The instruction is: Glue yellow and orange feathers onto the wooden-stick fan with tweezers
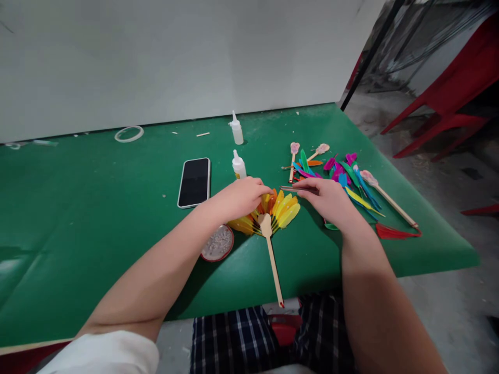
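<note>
A fan of yellow and orange feathers (287, 210) with a pale wooden handle (274, 265) lies on the green table (117, 234), its handle end at the front edge. My left hand (244, 197) reaches over the fan's upper left, fingertips bent down at the orange feathers; whether they pinch one is too small to tell. Between the fingers of my right hand (325, 200) are metal tweezers (292, 188), pointing left just above the feathers. Beside my left forearm sits a round dish (218, 243) of small beads, partly covered by the arm.
A phone (194, 183) lies left of two white glue bottles (239, 165) (236, 130). Loose coloured feathers (345, 174) and a wooden stick with a red tassel (393, 205) are at the right. Red chairs (448, 98) stand beyond the table.
</note>
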Tool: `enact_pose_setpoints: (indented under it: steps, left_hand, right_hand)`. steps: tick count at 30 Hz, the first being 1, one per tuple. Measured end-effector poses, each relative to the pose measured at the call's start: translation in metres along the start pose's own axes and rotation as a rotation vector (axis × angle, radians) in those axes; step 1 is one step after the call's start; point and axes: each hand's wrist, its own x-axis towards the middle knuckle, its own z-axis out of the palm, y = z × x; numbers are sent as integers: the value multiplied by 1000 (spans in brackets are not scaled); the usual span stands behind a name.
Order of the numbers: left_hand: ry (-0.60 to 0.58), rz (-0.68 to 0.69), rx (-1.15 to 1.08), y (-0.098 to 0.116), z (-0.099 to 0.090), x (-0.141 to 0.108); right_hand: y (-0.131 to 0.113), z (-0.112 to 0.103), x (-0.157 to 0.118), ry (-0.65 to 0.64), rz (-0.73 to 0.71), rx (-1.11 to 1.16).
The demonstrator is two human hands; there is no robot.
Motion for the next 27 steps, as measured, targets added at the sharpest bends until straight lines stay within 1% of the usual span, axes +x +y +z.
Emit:
enact_pose_setpoints:
  steps: [1, 2, 3, 4, 5, 6, 7, 8, 9, 10, 11, 13, 15, 17, 18, 19, 20, 22, 25, 27]
  left_hand:
    - [27, -8, -21, 1, -5, -2]
    - [86, -19, -54, 3, -10, -4]
    - [185, -33, -96, 4, -15, -7]
    - [330, -56, -146, 3, -20, -10]
    - [502, -86, -197, 2, -25, -12]
    - [675, -121, -243, -1, -29, -15]
    - [825, -160, -280, -5, -32, -16]
    - [927, -200, -307, -11, -35, -18]
    - [976, -235, -324, -18, -36, -18]
    - [962, -269, -334, -26, -37, -19]
    - [915, -307, -335, -34, -36, -18]
    - [763, -380, -356, -50, -33, -17]
    - [591, -428, -433, -62, -27, -15]
    - [410, -427, -513, -69, -20, -13]
    - [330, -438, -512, -71, -15, -11]
    - [288, -458, -494, -71, -11, -10]
    - [269, -469, -465, -71, -8, -8]
    - [276, -461, -406, -68, -2, -5]
    - [322, -410, -353, -65, 2, -3]
    - [380, -396, -321, -64, 0, -4]
  right_hand:
    - [0, 0, 0, 3, 0, 2]
    - [1, 0, 0, 5, -1, 4]
    - [1, 0, 0, 9, -2, 5]
    - [1, 0, 1, 16, -4, 5]
    - [1, 0, 1, 21, -8, 5]
    - [1, 0, 1, 29, -11, 5]
    - [1, 0, 1, 37, -14, 5]
    - [1, 0, 1, 43, -16, 5]
    - [1, 1, 1, 47, -16, 4]
    - [1, 1, 2, 48, -16, 2]
    - [2, 2, 2, 46, -15, -1]
    - [2, 3, 3, 34, -17, -7]
    - [3, 4, 3, 22, -19, -11]
    - [3, 4, 4, 25, -23, -20]
    - [2, 4, 3, 29, -28, -26]
    - [2, 4, 3, 34, -34, -32]
    - [1, 4, 3, 36, -42, -38]
    - [1, 4, 3, 36, -57, -42]
    - [2, 5, 3, 29, -71, -33]
    - [3, 5, 3, 27, -76, -26]
